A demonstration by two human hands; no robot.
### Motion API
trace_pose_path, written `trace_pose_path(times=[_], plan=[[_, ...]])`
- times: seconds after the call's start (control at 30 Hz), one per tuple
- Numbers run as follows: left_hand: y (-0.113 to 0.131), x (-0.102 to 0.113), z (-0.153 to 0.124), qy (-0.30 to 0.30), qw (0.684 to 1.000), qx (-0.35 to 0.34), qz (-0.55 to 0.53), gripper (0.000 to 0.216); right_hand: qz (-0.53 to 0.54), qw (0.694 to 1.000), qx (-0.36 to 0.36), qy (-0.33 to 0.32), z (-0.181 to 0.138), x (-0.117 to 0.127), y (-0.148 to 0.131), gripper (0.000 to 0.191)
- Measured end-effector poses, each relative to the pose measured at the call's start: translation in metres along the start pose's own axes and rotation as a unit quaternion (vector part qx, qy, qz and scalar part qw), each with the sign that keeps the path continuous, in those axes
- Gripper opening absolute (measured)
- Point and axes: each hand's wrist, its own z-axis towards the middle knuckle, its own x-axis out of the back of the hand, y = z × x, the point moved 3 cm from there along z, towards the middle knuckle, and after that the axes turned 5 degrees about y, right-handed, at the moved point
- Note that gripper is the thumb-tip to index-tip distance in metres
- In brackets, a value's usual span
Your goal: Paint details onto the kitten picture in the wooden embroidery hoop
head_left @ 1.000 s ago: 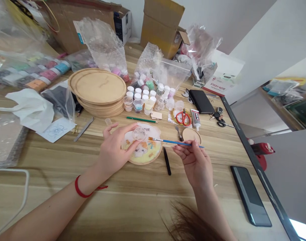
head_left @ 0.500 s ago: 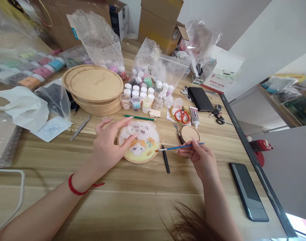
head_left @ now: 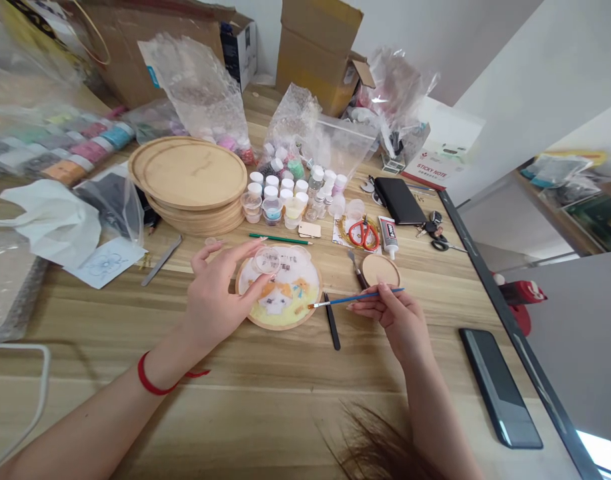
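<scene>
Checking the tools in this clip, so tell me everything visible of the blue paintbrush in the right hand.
The paintbrush has a slim, glossy blue handle, a short silver ferrule and small orange-brown bristles. The right hand pinches it near the handle's far end between thumb and fingers. It lies nearly level, bristles pointing left over the wooden rim of the round picture panel; whether they touch the panel cannot be told.

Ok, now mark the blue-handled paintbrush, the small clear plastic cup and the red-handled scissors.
Blue-handled paintbrush [head_left: 355,299]: head view, on the blue handle.
Small clear plastic cup [head_left: 266,261]: head view, on its round top.
Red-handled scissors [head_left: 363,235]: head view, on the red finger loops.
</scene>
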Motion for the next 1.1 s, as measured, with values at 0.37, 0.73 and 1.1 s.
trace_pose_path(times=[0.37, 0.73, 1.1], plan=[[-0.0002, -0.0002, -0.0001, 0.005, 1.000, -0.005, -0.005, 0.052, 0.010, 1.000, -0.014, 0.014, -0.0003, -0.0003, -0.0019, 0.045], [-0.0006, -0.0006, -0.0007, 0.003, 1.000, -0.012, -0.005, 0.051, 0.014, 1.000, -0.006, 0.025, 0.0000, 0.0013, -0.0012, 0.046], [-0.0005, -0.0005, -0.0003, -0.007, 1.000, -0.002, 0.001, 0.049, -0.006, 1.000, 0.006, 0.025, 0.0013, 0.0035, 0.0000, 0.043]])
